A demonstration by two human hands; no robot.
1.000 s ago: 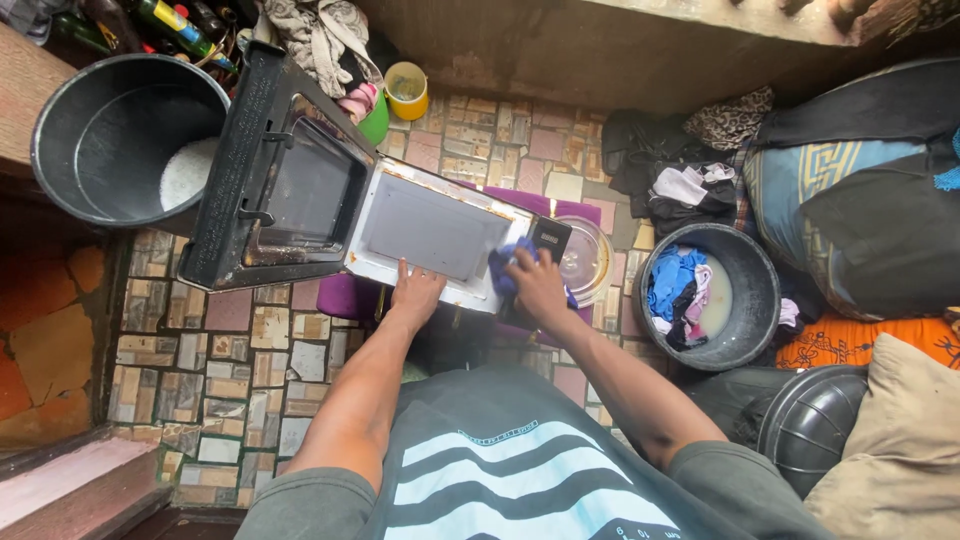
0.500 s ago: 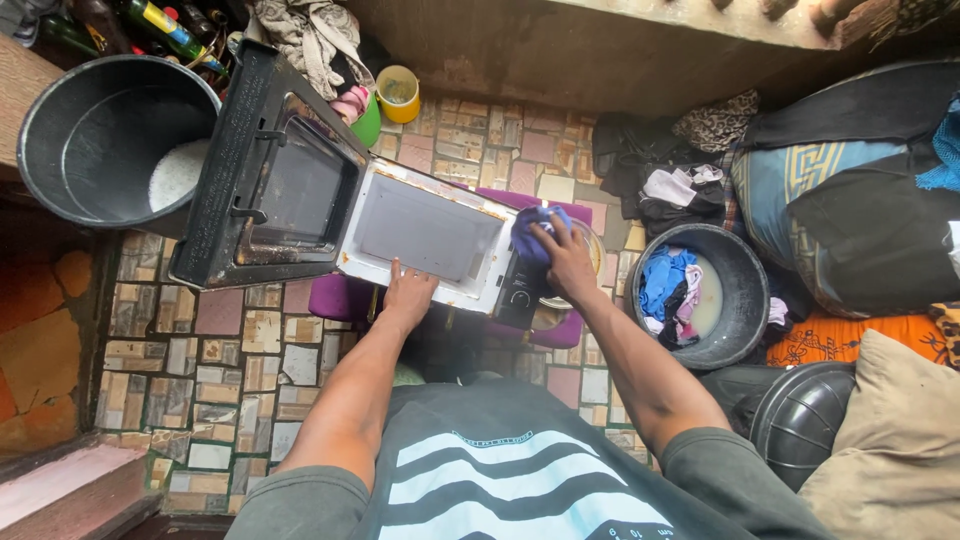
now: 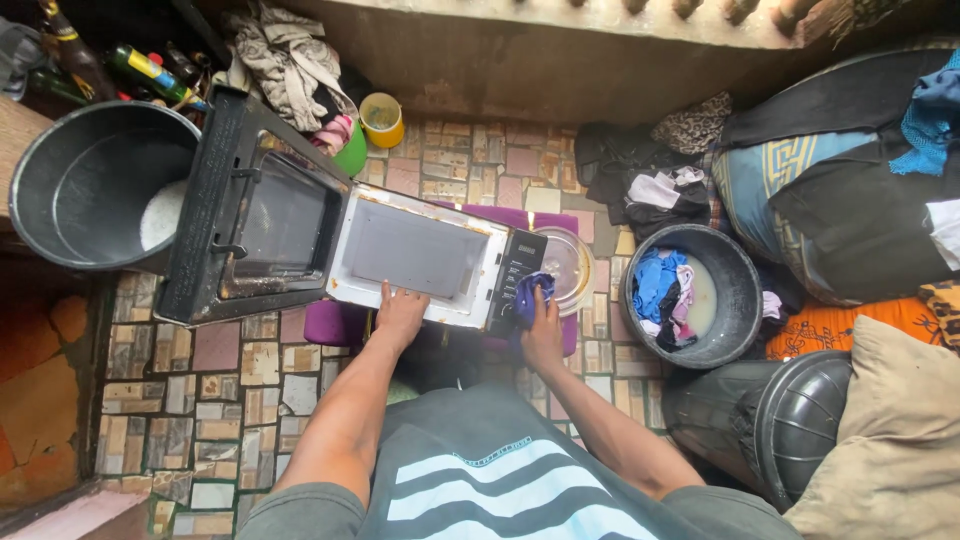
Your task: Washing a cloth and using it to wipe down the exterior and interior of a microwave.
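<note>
left hand (image 3: pixel 400 312): flat on the lower front frame of the microwave (image 3: pixel 420 255), fingers spread, holding nothing, just pressing.
right hand (image 3: pixel 542 335): fingers closed on a blue-purple cloth (image 3: pixel 528 295), pushed against the lower right corner of the black control panel (image 3: pixel 513 275).
cloth: bunched up, touching the panel's edge, just beside the glass turntable plate (image 3: pixel 570 262).
microwave: lies on its back on a purple stool or mat (image 3: pixel 335 322); cavity faces up, looks white. Door (image 3: pixel 255 215) is swung fully open to the left, dark, grimy along the inner edge.
glass plate: on the floor right of the microwave, partly under its corner, hard to tell whether it touches.
left side: big black bucket (image 3: pixel 85 185) with something white in the bottom, near the door.
right side: grey basin (image 3: pixel 735 275) with cloudy water and blue, pink clothes, well apart from the cloth hand.
top: yellow cup (image 3: pixel 381 117) by the wall.
floor: patterned tiles (image 3: pixel 240 390).
</note>
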